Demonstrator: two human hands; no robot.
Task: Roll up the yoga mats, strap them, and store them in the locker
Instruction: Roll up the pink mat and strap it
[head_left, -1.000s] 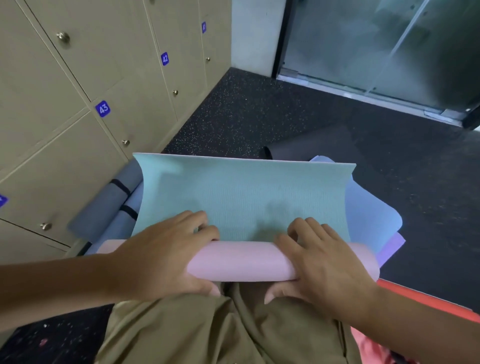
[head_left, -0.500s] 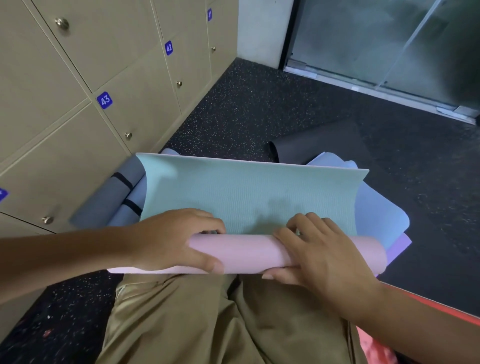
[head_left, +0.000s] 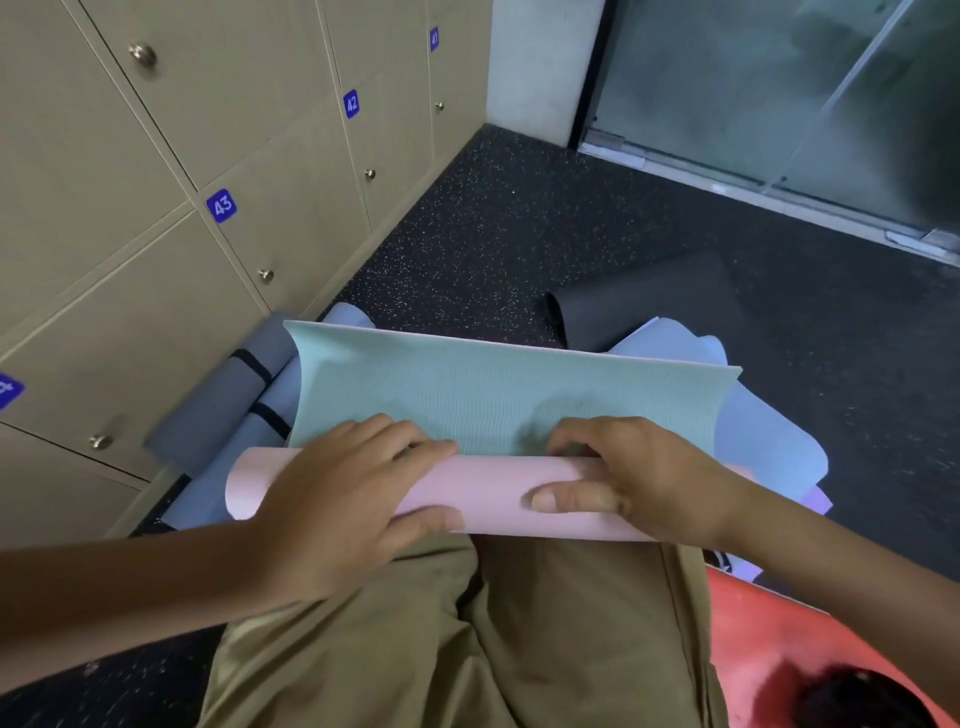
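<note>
Floor (head_left: 519, 228): dark speckled rubber, running to a glass door (head_left: 779, 88) far beyond the fingers.
Lockers (head_left: 156, 208): beige doors along the left wall; number plates 41, 42 and 43 readable, a fourth plate cut off at the edge.
Hands: two, both on the one mat.
Mat (head_left: 493, 410): one, teal inside, pink outside, half rolled across the lap; the roll lies under the palms, the flat teal sheet stretches away past the fingertips.
Left hand (head_left: 343, 493): fingers (head_left: 415, 447) curled over the roll, thumb beneath, gripping it.
Right hand (head_left: 639, 478): fingers curled over the top, thumb along the near face, gripping it.
Strapped rolls (head_left: 223, 410): two, grey-blue, left of the left fingers, against the lockers.
Dark mat (head_left: 649, 306): one, partly rolled, beyond the right fingers.
Loose mats (head_left: 769, 447): several blue and purple sheets under the roll; count unclear.
</note>
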